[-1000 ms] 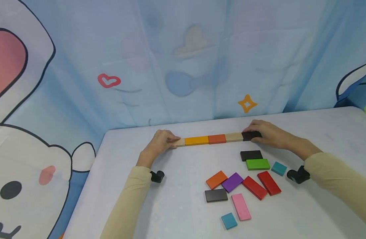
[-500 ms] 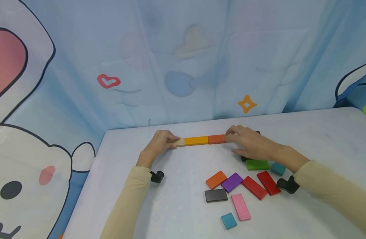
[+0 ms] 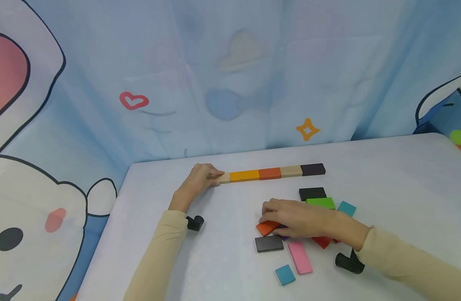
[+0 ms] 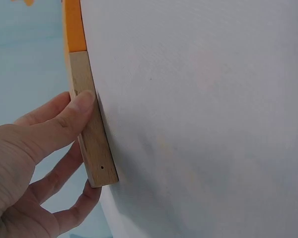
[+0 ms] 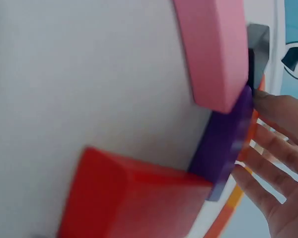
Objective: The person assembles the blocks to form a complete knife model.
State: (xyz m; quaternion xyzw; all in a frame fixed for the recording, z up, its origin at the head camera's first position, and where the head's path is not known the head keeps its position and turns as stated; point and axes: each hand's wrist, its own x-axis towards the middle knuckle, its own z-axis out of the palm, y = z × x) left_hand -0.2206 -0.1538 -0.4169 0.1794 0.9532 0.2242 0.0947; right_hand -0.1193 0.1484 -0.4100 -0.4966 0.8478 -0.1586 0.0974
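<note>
In the head view a row of flat blocks runs end to end near the table's back: a yellow block (image 3: 244, 176), a red-orange block (image 3: 269, 173), a plain wooden block (image 3: 291, 171) and a black block (image 3: 313, 169). My left hand (image 3: 198, 180) pinches the wooden block (image 4: 94, 134) at the left end, thumb on its near side. My right hand (image 3: 299, 217) hovers low over the loose blocks, fingertips at the orange block (image 3: 267, 228) and thumb by the purple block (image 5: 221, 144). Its fingers look fairly straight around the orange block; any firm hold is not visible.
Around the right hand lie a dark grey block (image 3: 269, 244), a pink block (image 3: 300, 258), two small blue blocks, a green block (image 3: 320, 203), another black block (image 3: 312, 193) and red blocks (image 3: 322, 242) partly covered by the hand. A curtain (image 3: 177, 125) hangs behind the table.
My right hand has let go of the black block at the row's right end and moved left, then down to the loose blocks. The left hand keeps its place on the wooden block.
</note>
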